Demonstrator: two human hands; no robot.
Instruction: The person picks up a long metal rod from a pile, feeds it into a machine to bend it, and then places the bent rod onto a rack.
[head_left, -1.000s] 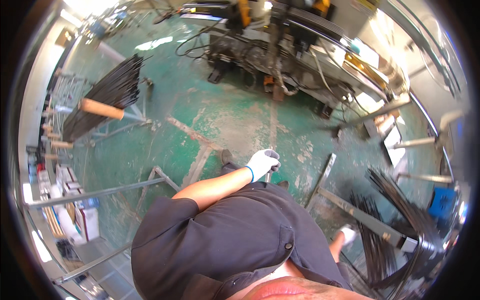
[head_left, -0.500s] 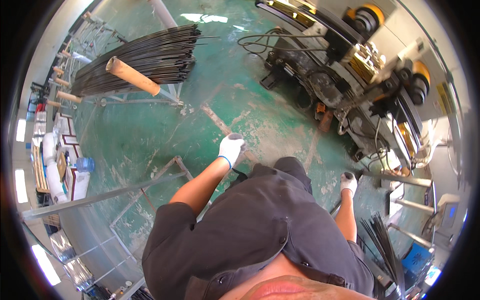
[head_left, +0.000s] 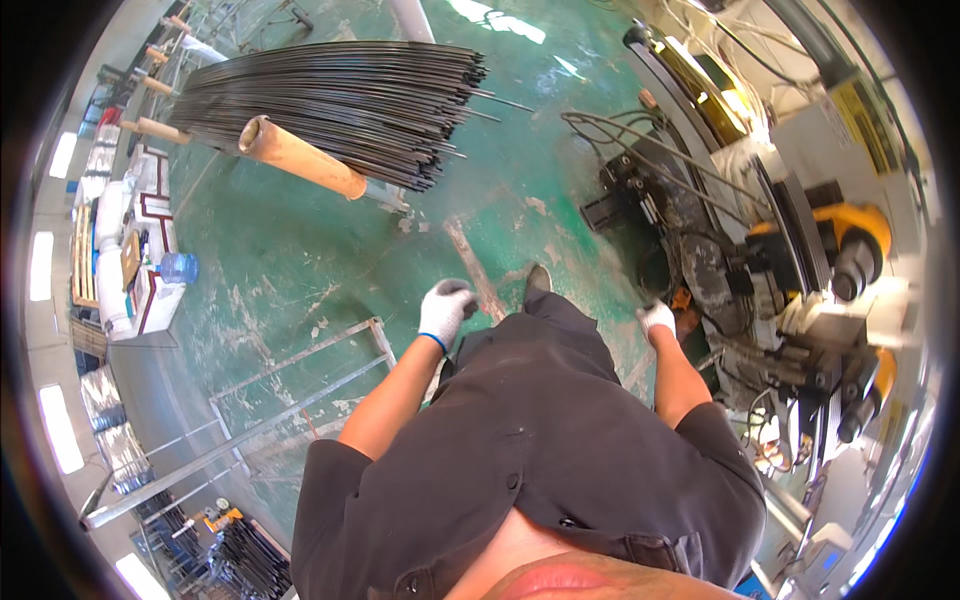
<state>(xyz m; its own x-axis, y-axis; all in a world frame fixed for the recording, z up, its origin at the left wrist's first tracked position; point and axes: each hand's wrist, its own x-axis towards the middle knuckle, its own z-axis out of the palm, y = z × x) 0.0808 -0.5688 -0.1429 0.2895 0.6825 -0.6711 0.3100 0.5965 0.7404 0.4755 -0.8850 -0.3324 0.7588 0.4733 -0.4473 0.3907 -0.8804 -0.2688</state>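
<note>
My left hand (head_left: pixel 446 309), in a white work glove with grey fingertips and a blue cuff, hangs in front of my left hip. Its fingers are curled in, and nothing shows in them. On the other side my right hand (head_left: pixel 656 318), also in a white glove, hangs low beside the machine (head_left: pixel 700 260). Its fingers are smeared and partly turned away, so their closure is unclear. One shoe (head_left: pixel 539 278) shows ahead on the green floor. A large bundle of thin black rods (head_left: pixel 330 100) lies ahead to the left, apart from both hands.
An orange-brown tube (head_left: pixel 300 160) juts out by the rods. A metal frame (head_left: pixel 300 405) stands at the left. Farther left are a white bench (head_left: pixel 150 290) and a blue water bottle (head_left: pixel 179 268). Cables (head_left: pixel 640 135) loop off the machine on my right.
My body has moved forward, and the rods and machine appear nearer. A shoe has come into view. My right arm has swung forward, and the left glove has turned slightly.
</note>
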